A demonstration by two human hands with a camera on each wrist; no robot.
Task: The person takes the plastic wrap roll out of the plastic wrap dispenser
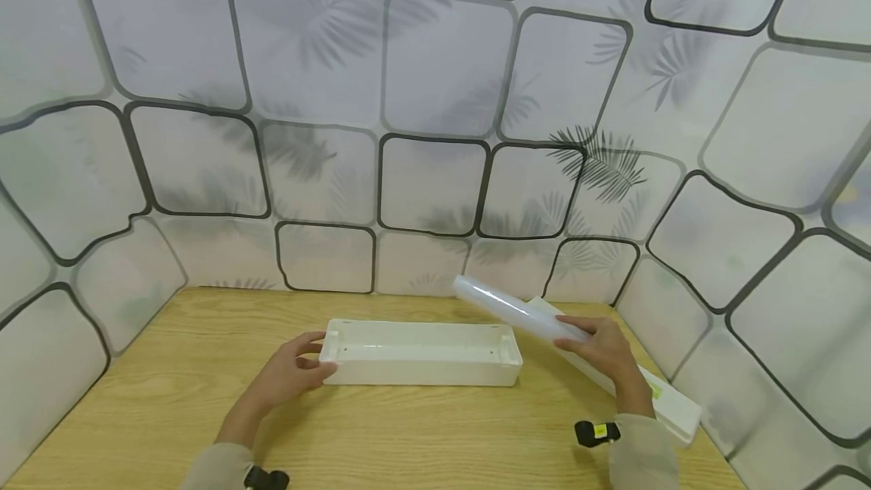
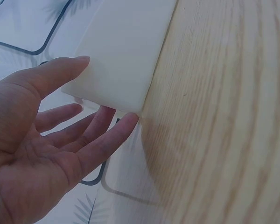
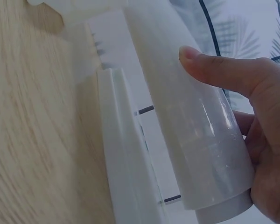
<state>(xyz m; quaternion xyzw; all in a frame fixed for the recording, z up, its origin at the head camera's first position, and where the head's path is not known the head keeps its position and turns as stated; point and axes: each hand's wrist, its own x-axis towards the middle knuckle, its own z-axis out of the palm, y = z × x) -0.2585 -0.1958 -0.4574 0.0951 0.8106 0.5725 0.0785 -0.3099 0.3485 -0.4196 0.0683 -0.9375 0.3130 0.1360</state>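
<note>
A long, open-topped white box point(image 1: 422, 372) stands on the wooden table in front of me. My left hand point(image 1: 294, 365) holds its left end, with the thumb along one side and the fingers spread around the end. In the left wrist view, the fingertips point(image 2: 133, 117) are at the box's lower edge. My right hand point(image 1: 602, 346) grips the near end of a roll of clear plastic wrap point(image 1: 506, 305), held at a slant above the table. In the right wrist view, the thumb lies across the roll point(image 3: 196, 140) and its core sticks out at the bottom.
A long white lid-like piece point(image 1: 670, 403) with a green label lies diagonally at the right, partly beneath the roll and right hand. Patterned wall covering point(image 1: 429, 187) encloses the back and sides of the wooden table point(image 1: 381, 437).
</note>
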